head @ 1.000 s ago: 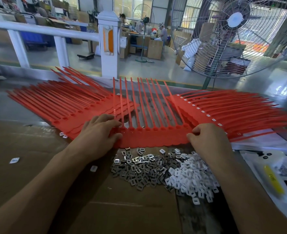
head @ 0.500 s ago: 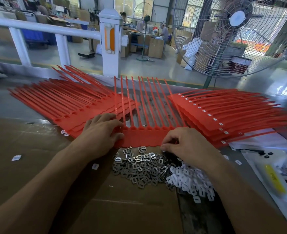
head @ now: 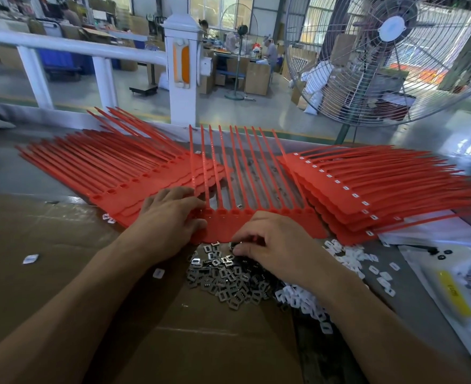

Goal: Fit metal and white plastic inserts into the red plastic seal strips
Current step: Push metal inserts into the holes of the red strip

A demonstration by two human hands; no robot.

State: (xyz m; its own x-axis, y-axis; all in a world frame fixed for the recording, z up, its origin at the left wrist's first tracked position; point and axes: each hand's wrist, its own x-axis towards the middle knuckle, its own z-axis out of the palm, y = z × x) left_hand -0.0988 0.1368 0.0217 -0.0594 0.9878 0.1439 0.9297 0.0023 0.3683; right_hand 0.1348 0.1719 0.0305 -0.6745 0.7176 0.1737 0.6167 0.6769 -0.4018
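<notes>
Pinching flat metal inserts (head: 228, 275), right hand (head: 273, 239).

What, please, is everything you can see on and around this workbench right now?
red plastic seal strip comb: one, red, centre of bench, tails pointing away
stack of red seal strips without inserts: one stack, red, left
stack of red seal strips with white inserts: one stack, red, right
grey metal inserts: a heap, near the comb
white plastic inserts: a heap, right of the metal ones
brown cardboard sheet: one, covering the bench
large metal cage fan: one, far right
left hand: rests on the comb's left end
right hand: fingers curled at the metal heap
</notes>
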